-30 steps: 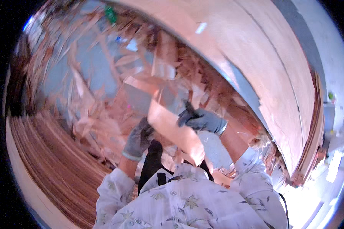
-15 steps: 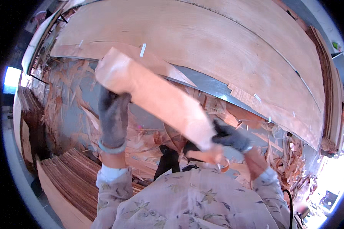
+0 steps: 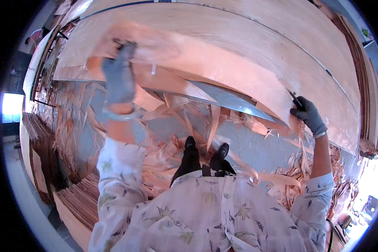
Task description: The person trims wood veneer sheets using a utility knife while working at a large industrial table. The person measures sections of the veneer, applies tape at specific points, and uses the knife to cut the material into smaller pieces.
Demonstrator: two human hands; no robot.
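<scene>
A long, pale orange strip of wood veneer [image 3: 222, 63] stretches across the near edge of a broad veneer sheet [image 3: 239, 29]. My left hand [image 3: 119, 77], in a grey glove, is at the strip's blurred left end; its fingers look curled over the veneer, though motion smears them. At the strip's other end, my gloved right hand [image 3: 310, 115] is closed round a slim dark tool [image 3: 295, 99] like a knife, its thin tip pointing up and left. Part of the strip's right end passes beside or under that hand; whether the fingers also grip it I cannot tell.
A metal edge [image 3: 235, 101] shows beneath the sheet. Veneer scraps [image 3: 277, 178] litter the floor round my shoes [image 3: 222, 150]. Stacked veneer [image 3: 77, 197] stands at the lower left, another stack [image 3: 367, 92] at the right. A thin, dark rod-like line [image 3: 319, 63] crosses the big sheet.
The strip has gone from folded in front of my body to stretched over the sheet. Both hands have moved forward and farther apart, the right one outward. My shoes have come into clearer view.
</scene>
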